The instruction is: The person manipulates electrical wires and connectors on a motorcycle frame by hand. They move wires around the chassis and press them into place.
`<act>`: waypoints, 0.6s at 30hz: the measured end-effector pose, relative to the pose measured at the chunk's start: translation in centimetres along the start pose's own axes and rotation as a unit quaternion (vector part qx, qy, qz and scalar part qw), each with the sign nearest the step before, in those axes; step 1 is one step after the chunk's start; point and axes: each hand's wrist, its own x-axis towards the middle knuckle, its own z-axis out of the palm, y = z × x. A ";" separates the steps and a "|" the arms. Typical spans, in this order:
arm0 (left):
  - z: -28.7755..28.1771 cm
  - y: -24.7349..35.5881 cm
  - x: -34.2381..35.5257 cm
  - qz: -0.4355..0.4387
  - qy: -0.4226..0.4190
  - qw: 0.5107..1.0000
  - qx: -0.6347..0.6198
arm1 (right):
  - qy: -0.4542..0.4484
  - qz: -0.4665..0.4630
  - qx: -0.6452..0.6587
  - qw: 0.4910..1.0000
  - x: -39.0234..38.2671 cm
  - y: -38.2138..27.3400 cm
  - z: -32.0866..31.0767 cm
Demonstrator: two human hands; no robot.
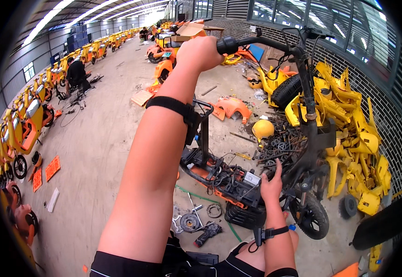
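A stripped electric scooter (309, 117) stands before me with its black frame and wiring bare. My left hand (200, 53) is closed around the end of its handlebar (268, 41), at the black grip (228, 45). Lower down, my right hand (271, 187) is open, index finger and thumb apart, beside the exposed wiring deck (231, 177) and a small silver box (252, 178). It seems to hold nothing; whether it touches the frame I cannot tell. The front wheel (312, 219) is right of that hand.
Yellow body panels (360, 138) pile against the brick wall, beside dark metal parts (279, 147). A cordless power tool (208, 234) and a round disc (189, 222) lie on the floor below the deck. Yellow scooters (28, 122) line the left; a person (76, 71) crouches there.
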 end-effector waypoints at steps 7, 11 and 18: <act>-0.1 -0.6 0.1 0.010 0.038 0.999 0.003 | -0.014 0.000 -0.053 0.999 0.0 0.0 0.9; 0.4 -0.2 0.3 -0.001 0.017 1.000 -0.017 | 0.055 -0.063 -0.050 0.995 0.5 1.3 0.8; 0.2 -0.4 -0.1 -0.002 -0.001 1.000 -0.014 | 0.109 -0.053 -0.071 0.990 1.4 1.5 1.1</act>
